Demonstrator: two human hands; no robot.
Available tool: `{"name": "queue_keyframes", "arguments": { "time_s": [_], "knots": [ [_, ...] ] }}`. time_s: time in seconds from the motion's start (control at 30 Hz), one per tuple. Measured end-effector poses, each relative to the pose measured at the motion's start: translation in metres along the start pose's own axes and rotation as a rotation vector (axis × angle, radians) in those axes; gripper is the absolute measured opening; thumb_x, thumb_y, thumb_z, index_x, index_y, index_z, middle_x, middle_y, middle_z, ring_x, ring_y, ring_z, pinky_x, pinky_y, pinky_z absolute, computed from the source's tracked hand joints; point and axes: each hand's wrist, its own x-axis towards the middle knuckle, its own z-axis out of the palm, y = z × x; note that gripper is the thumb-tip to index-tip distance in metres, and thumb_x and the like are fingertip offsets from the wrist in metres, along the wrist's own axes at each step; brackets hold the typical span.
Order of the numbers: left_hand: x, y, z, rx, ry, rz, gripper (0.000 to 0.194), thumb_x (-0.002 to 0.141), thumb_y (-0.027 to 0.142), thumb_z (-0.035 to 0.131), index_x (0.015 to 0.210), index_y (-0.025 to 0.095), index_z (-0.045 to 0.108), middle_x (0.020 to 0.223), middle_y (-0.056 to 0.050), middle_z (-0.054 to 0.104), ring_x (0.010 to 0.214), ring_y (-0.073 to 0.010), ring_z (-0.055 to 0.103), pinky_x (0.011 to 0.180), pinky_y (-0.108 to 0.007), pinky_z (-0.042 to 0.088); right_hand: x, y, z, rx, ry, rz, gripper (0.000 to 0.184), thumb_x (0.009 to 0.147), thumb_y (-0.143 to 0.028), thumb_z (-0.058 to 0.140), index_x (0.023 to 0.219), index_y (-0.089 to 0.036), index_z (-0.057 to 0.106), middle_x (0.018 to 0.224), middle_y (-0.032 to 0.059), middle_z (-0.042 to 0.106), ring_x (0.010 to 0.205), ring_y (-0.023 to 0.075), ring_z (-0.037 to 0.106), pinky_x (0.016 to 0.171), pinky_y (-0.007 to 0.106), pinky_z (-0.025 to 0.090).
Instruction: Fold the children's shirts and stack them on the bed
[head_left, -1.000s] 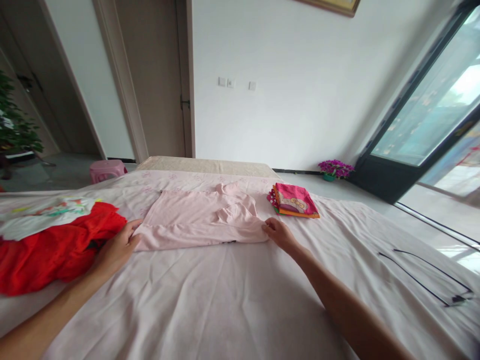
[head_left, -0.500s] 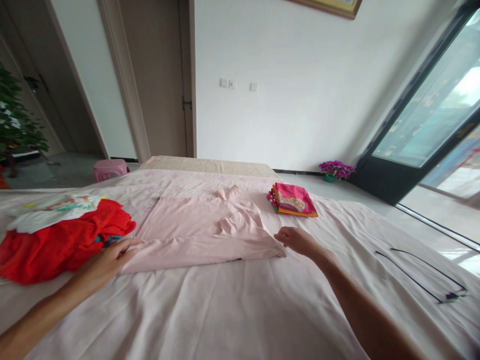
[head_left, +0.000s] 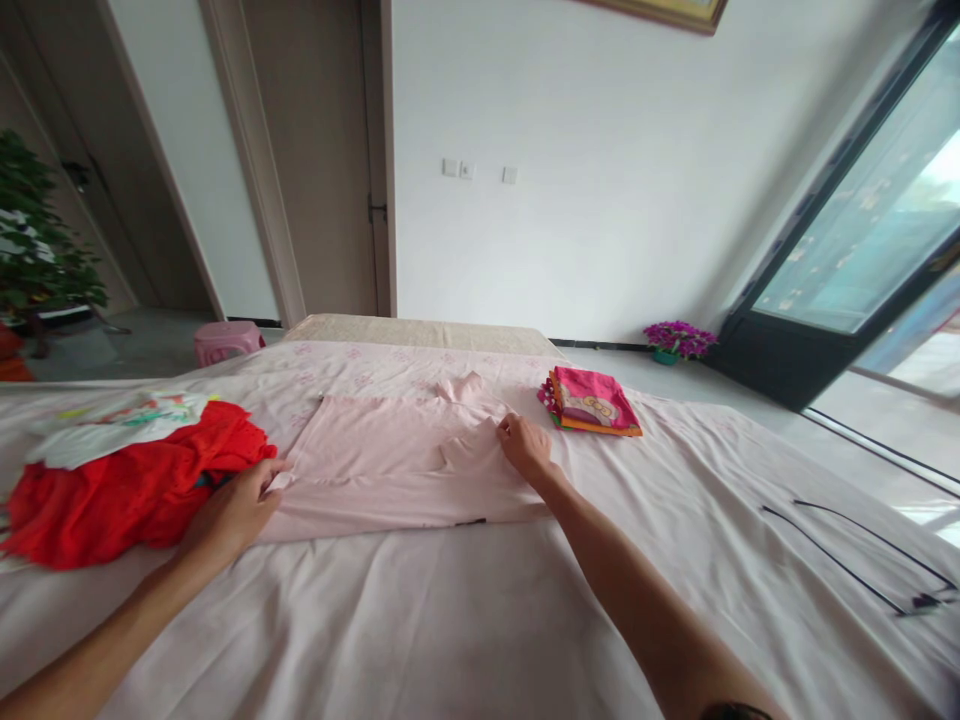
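Observation:
A pale pink shirt (head_left: 382, 440) lies spread on the bed, its near side folded over in a long strip. At the shirt's left end, my left hand (head_left: 244, 505) pinches the cloth between thumb and fingers. My right hand (head_left: 525, 445) is closed on the shirt at its right end, by the sleeve. Part of the shirt's right end is hidden behind that hand. Close to my left hand is a heaped red garment (head_left: 127, 485), with a white patterned garment (head_left: 127, 425) on top.
Folded clothes (head_left: 592, 400) in pink and orange are stacked beyond my right hand. Black-framed glasses (head_left: 847, 550) lie at the right on the bedsheet (head_left: 420, 630). Past the bed stand a pink stool (head_left: 225, 342) and a pot of purple flowers (head_left: 679, 340).
My right hand has moved left and farther from me, taking the shirt's right end inward. My left hand has shifted slightly up and now pinches the shirt's edge.

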Motion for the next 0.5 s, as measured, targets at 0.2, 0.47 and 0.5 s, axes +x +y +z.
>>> {"name": "queue_keyframes", "arguments": {
  "time_s": [0.2,0.47,0.5],
  "knots": [
    [-0.020,0.064,-0.022,0.368,0.192,0.185,0.043,0.086,0.020,0.042,0.126,0.022,0.060,0.123,-0.013,0.062,0.106,-0.0320,0.060,0.091,-0.046,0.044,0.001,0.012,0.005,0.059,-0.013,0.048,0.035,0.098,-0.042,0.036,0.114,-0.026,0.062,0.110,0.0075,0.071,0.101,0.0243,0.065,0.081,0.033,0.043],
    [0.006,0.216,0.020,0.055,0.056,0.301,0.025,0.088,0.037,0.057,0.107,0.026,0.069,0.109,-0.009,0.066,0.104,-0.0267,0.059,0.088,-0.038,0.043,0.001,0.011,0.016,0.083,0.017,0.036,0.029,0.094,-0.042,0.047,0.107,-0.025,0.066,0.108,0.0061,0.071,0.102,0.0229,0.062,0.081,0.030,0.041],
    [0.011,0.228,0.030,0.039,0.041,0.275,0.028,0.088,0.040,0.058,0.109,0.025,0.069,0.109,-0.010,0.066,0.104,-0.0272,0.058,0.088,-0.038,0.043,0.000,0.011,0.017,0.081,0.023,0.027,0.028,0.094,-0.043,0.048,0.104,-0.025,0.067,0.106,0.0060,0.071,0.101,0.0223,0.062,0.082,0.030,0.040]
  ]
}}
